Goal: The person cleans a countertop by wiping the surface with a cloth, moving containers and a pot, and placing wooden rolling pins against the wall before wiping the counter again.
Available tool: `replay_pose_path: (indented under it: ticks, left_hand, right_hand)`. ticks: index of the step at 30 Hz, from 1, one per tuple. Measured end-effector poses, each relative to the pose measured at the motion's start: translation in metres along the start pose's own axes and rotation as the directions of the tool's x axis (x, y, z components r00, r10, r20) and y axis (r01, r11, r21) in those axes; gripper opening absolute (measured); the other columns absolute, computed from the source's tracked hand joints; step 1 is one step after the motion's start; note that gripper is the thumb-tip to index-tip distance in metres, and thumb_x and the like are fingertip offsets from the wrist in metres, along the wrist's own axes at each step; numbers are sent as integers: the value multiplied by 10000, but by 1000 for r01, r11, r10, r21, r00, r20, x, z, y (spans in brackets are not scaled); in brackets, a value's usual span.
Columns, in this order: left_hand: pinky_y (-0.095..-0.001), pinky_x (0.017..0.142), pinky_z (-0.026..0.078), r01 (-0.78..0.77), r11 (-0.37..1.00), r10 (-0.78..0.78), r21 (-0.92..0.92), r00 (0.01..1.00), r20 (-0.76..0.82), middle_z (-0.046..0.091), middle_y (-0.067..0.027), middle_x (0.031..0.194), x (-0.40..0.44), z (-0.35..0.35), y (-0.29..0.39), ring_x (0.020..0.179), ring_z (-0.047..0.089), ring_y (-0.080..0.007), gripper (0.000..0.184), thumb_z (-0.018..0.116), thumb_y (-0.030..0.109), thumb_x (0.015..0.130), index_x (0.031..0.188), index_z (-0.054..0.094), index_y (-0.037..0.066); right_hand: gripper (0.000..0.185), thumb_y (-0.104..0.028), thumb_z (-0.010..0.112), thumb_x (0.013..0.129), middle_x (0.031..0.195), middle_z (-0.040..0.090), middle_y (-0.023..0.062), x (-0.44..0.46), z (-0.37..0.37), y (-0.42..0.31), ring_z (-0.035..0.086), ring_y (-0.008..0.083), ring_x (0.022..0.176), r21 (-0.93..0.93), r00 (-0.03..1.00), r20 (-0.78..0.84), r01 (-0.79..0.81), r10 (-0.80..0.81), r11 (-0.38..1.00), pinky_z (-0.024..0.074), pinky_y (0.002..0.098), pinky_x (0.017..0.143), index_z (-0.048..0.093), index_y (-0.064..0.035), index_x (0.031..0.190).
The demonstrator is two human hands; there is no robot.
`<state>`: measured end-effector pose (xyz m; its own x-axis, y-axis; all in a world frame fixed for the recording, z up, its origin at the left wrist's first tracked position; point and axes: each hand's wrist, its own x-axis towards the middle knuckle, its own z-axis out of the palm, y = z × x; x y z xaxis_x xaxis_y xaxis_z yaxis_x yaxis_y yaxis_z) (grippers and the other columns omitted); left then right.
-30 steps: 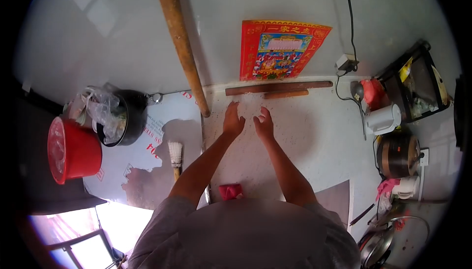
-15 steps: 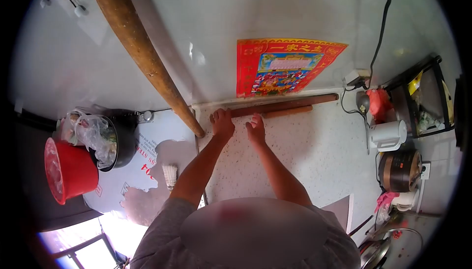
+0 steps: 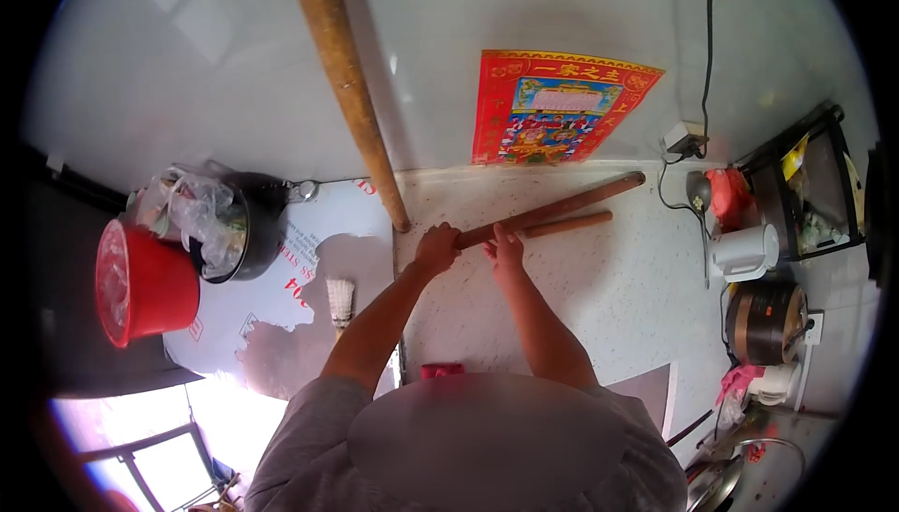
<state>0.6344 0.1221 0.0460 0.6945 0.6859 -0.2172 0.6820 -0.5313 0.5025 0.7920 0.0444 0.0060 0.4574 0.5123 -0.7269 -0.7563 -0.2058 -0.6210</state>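
Observation:
My left hand [image 3: 437, 248] is closed around the near end of a long dark-brown wooden stick [image 3: 562, 207], which slants up to the right over the speckled counter [image 3: 468, 320]. Close beside it, my right hand [image 3: 507, 252] has its thumb and a finger apart, with the fingertip against the stick's lower side. A shorter, lighter wooden rod [image 3: 571, 224] lies just below the long stick, its left end by my right hand. Whether my right fingers touch this rod is hard to see.
A thick wooden pole [image 3: 346, 72] leans against the wall at left. Left are a red bucket [image 3: 150, 287], a black pot [image 3: 255, 236] and a white-bristled brush [image 3: 340, 301]. Right are a ladle [image 3: 699, 194], a white kettle [image 3: 744, 252], a rice cooker [image 3: 768, 322] and a black rack [image 3: 805, 189].
The long stick's left end has come away from the wall towards me with my left hand, so it slants more. My right hand has moved slightly right. The camera view has shifted.

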Motion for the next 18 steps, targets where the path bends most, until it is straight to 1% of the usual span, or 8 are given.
replay_pose_path:
  ticks: [3,6,7,10,13,16,17,18]
  left_hand:
    - [-430,875,471,-13,1000,12,-26,998,-55,566,-92,1064,-26,-9,3,993,555,-322,406,766,198,713,1091,638,126]
    - [-425,855,470,-50,998,40,-40,974,-224,571,-90,1035,-52,-12,11,964,554,-336,407,767,141,694,1076,629,116]
    - [-426,855,471,-41,998,27,-53,969,-244,569,-88,1034,-59,-14,12,965,556,-339,399,765,129,693,1067,625,115]
    - [-430,851,477,-3,996,-21,-87,962,-273,564,-85,1041,-82,-16,15,978,560,-339,389,759,99,699,1056,608,117]
    - [-441,851,483,66,993,-91,-103,962,-259,558,-91,1069,-98,-5,5,1015,562,-331,396,752,87,716,1069,576,123]
    - [-453,860,480,156,978,-185,-140,955,-232,555,-97,1088,-114,3,3,1049,558,-338,389,739,86,732,1069,547,117]
    - [-453,863,479,183,971,-214,-155,952,-217,555,-99,1094,-116,5,3,1056,557,-339,382,734,91,738,1067,540,115]
    - [-454,865,478,211,963,-244,-170,948,-203,554,-100,1100,-118,5,5,1064,556,-341,376,728,96,745,1066,533,114]
  right_hand:
    - [311,-265,720,858,924,536,44,-14,-3,8,557,178,722,44,995,95,-12,7,999,511,324,663,545,-131,1077]
    - [301,-261,720,857,920,523,31,-26,-3,18,541,176,777,68,989,150,1,-11,998,520,353,725,550,-135,1071]
    - [297,-258,719,857,922,520,29,-28,-4,20,536,175,797,72,988,154,5,-16,997,523,363,750,552,-136,1069]
    - [302,-243,715,858,974,526,33,-60,1,18,538,180,894,75,980,188,47,-60,996,523,395,846,538,-136,1078]
    - [348,-223,705,863,1043,530,43,-96,8,13,568,201,963,46,966,244,76,-85,996,526,430,893,501,-128,1128]
    - [405,-211,693,870,1097,541,62,-120,14,25,582,221,1033,-48,934,297,220,-197,974,536,446,886,455,-101,1179]
    - [436,-211,680,881,1131,541,82,-117,14,33,591,226,1040,-72,911,319,300,-263,951,546,446,872,427,-69,1207]
    - [423,-211,697,861,1101,562,85,-110,15,40,596,216,1015,-96,868,327,423,-373,901,540,419,839,457,-59,1176]
